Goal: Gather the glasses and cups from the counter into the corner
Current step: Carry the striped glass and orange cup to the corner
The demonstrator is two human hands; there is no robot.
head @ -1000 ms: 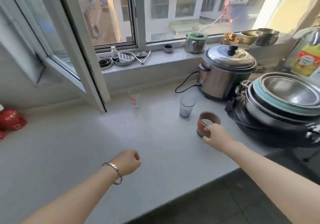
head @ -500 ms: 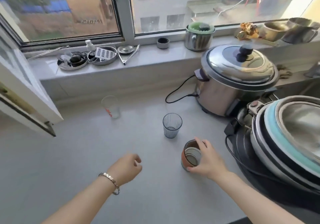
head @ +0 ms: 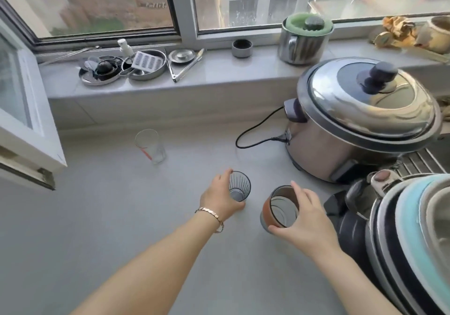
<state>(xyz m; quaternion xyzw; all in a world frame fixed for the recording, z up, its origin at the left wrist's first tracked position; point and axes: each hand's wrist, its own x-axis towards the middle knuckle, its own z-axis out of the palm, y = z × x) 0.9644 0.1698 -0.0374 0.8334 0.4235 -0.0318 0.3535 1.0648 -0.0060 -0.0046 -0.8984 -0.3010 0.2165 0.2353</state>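
Note:
A ribbed bluish glass (head: pixel 240 186) stands mid-counter, and my left hand (head: pixel 220 196) is wrapped around its left side. To its right is an orange-and-grey cup (head: pixel 280 208), tilted toward me, with my right hand (head: pixel 305 217) gripping its rim from the right and below. A clear glass with a red mark (head: pixel 149 146) stands alone farther back left, near the wall under the sill, untouched. All three rest on the pale grey counter (head: pixel 97 229).
A steel rice cooker (head: pixel 358 119) with its black cord (head: pixel 253 141) stands right of the cups. Stacked pans and bowls (head: pixel 409 239) crowd the right edge. An open window sash (head: pixel 22 110) juts in at left. The sill holds small dishes, tongs and a pot (head: pixel 303 39).
My left hand has reached forward from a loose fist and closed on the ribbed glass. My right hand keeps its hold on the orange cup, now tilted. The view has come closer.

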